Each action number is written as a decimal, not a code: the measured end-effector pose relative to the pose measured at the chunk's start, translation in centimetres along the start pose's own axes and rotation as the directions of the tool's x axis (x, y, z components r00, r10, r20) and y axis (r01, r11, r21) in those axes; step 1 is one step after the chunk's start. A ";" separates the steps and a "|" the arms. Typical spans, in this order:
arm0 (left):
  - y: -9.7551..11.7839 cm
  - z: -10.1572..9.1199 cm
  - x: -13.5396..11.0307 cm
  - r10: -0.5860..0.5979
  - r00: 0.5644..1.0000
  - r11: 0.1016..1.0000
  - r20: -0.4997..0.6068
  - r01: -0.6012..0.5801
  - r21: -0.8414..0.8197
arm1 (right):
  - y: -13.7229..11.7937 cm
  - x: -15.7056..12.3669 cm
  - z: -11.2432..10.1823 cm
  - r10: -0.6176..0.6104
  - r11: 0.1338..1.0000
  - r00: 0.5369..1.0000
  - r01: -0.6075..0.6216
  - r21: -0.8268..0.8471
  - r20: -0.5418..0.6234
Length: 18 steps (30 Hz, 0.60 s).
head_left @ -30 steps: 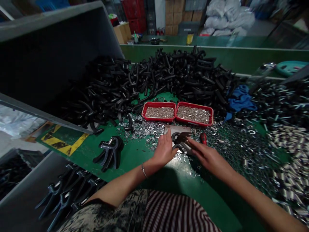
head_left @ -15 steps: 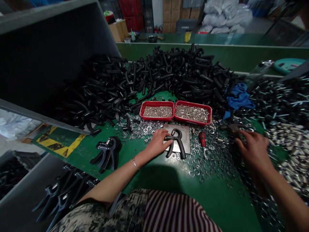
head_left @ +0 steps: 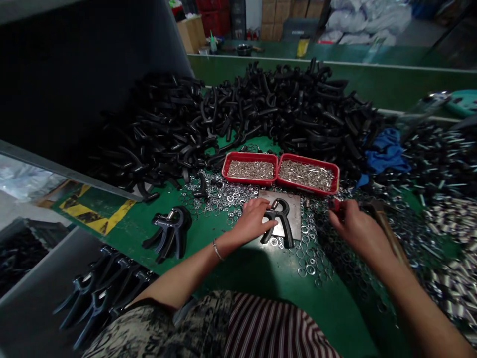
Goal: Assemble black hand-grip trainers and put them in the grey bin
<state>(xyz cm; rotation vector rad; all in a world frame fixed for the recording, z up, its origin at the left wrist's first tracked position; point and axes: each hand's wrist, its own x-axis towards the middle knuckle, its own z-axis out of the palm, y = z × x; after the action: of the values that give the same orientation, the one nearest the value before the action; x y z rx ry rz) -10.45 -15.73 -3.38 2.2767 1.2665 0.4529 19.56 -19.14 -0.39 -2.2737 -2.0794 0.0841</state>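
On a small metal plate (head_left: 296, 209) lies a black hand grip strengthener (head_left: 285, 223), its coil end away from me and its two handles towards me. My left hand (head_left: 255, 219) is closed on its left side, fingers over the upper part and thumb across the handle. My right hand (head_left: 350, 221) is closed round a red-handled screwdriver (head_left: 335, 204), right of the plate; its shaft is hidden. Just beyond the right wrist rests a hammer (head_left: 389, 228) with a wooden handle. Loose metal rings (head_left: 309, 258) are strewn around the plate.
Two red trays (head_left: 251, 180) of small metal parts stand behind the plate. A heap of black handles (head_left: 246, 109) lies beyond. Assembled hand grips (head_left: 169, 231) sit at left, near a large grey bin (head_left: 179, 40). Metal sleeves (head_left: 456, 278) and a blue cloth (head_left: 387, 151) are at right.
My right hand has let go of the hammer, moved left and taken up the red screwdriver from among the rings. The left hand stays on the hand grip. The view has shifted slightly.
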 end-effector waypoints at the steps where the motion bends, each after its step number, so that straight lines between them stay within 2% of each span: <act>1: 0.0 0.0 0.0 -0.004 1.000 1.000 0.003 0.004 -0.006 | 0.3 0.1 -0.6 0.000 0.999 0.999 0.002 0.044 -0.046; 3: -0.2 0.1 0.1 -0.011 1.000 1.000 0.008 0.011 -0.017 | 0.2 0.6 -1.6 0.015 0.987 0.996 0.000 0.163 -0.091; 5: -0.3 0.2 0.1 -0.015 1.000 0.999 0.012 0.016 -0.028 | -0.8 1.0 -2.1 0.056 0.936 0.995 -0.022 0.350 -0.087; 7: -0.4 0.4 0.0 -0.018 1.000 0.999 0.005 0.018 -0.036 | -2.4 1.4 -1.9 0.105 0.820 0.992 -0.043 0.570 -0.076; 10: -0.5 0.7 -0.1 -0.030 0.999 0.999 -0.011 0.029 -0.041 | -5.4 1.4 -0.7 0.111 0.588 0.992 -0.013 0.809 -0.064; 13: -0.4 0.7 -0.1 -0.051 0.999 0.998 -0.003 0.051 -0.047 | -8.1 0.9 1.0 0.052 0.414 0.999 -0.030 0.910 0.009; 15: -0.4 0.6 0.0 -0.058 0.998 0.997 0.007 0.059 -0.054 | -9.3 0.6 2.2 0.027 0.334 0.998 -0.062 0.940 0.056; 18: -0.3 0.6 0.1 -0.063 0.998 0.996 0.006 0.063 -0.062 | -10.1 0.4 3.3 0.024 0.244 0.998 -0.068 0.967 0.065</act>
<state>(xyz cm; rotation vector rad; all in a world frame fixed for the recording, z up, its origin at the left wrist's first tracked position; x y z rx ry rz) -10.34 -15.66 -4.04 2.1784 1.3002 0.4582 9.30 -17.83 -2.86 -1.4317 -1.2143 1.1059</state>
